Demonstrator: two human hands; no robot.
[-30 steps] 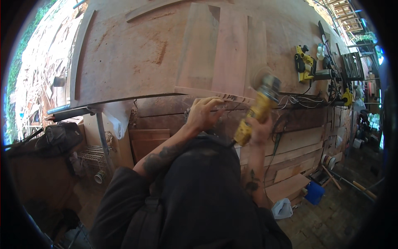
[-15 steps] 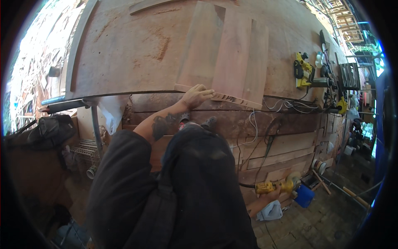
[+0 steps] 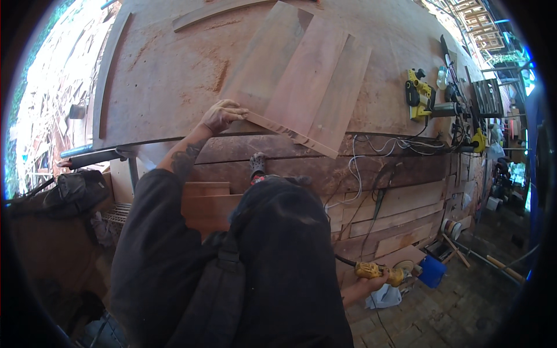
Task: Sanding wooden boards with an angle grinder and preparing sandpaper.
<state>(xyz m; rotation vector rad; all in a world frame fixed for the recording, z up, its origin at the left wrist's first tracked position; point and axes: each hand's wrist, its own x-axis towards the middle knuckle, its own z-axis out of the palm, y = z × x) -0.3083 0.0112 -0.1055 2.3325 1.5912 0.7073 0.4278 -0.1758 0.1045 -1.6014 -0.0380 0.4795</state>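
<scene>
A flat wooden panel (image 3: 299,78) of joined planks lies aslant on the large worktable (image 3: 168,93), its near end jutting past the table's front edge. My left hand (image 3: 223,116) grips the panel's near left corner, the fingers bent over the end. Dark rough marks show along that near end. Down at the lower right, well away from the panel, my right hand (image 3: 376,283) is wrapped round the body of a yellow angle grinder (image 3: 369,270). Its round disc (image 3: 406,268) points to the right, and a dark cord leaves its rear.
A yellow power planer (image 3: 419,95) sits at the table's right, near other tools and tangled white cables (image 3: 400,142). Wooden strips (image 3: 110,81) lie along the left and far sides. A blue container (image 3: 431,271) stands beyond the grinder; a black bag (image 3: 75,188) is at left.
The panel's near end has swung to the left, and my left hand has moved left with its corner. The grinder stays in my right hand, shifted slightly.
</scene>
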